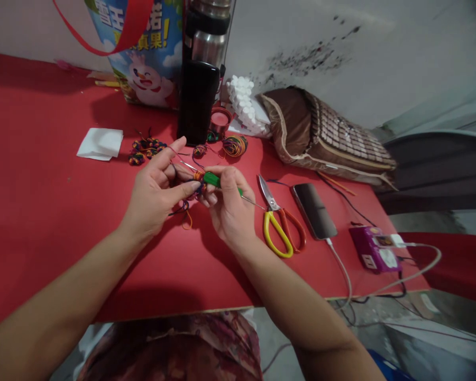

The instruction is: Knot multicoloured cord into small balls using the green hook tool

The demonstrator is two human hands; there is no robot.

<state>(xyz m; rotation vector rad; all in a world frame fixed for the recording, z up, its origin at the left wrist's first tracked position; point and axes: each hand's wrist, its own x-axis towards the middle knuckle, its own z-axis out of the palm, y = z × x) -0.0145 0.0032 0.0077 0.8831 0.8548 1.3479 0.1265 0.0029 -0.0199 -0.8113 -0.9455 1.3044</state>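
Between finger and thumb, my left hand (154, 190) pinches a small multicoloured crochet piece (200, 185), and a strand of yarn runs over its raised index finger. My right hand (234, 206) is closed on a crochet hook (212, 179) with a green handle, its metal tip pointing left at the piece. Loose yarn ends (187, 214) hang below the fingers. Behind the hands lie a ball of multicoloured yarn (235, 145), a smaller yarn ball (199, 152) and a clump of finished-looking crochet pieces (143, 151).
Right of my hands lie scissors (275, 209) with yellow and orange handles, a charging phone (314, 210) and a purple power strip (375, 248). A dark phone (198, 103) stands upright behind, near a printed bag (150, 63), metal flask (210, 45) and brown cushion (329, 127). White paper (100, 143) lies left.
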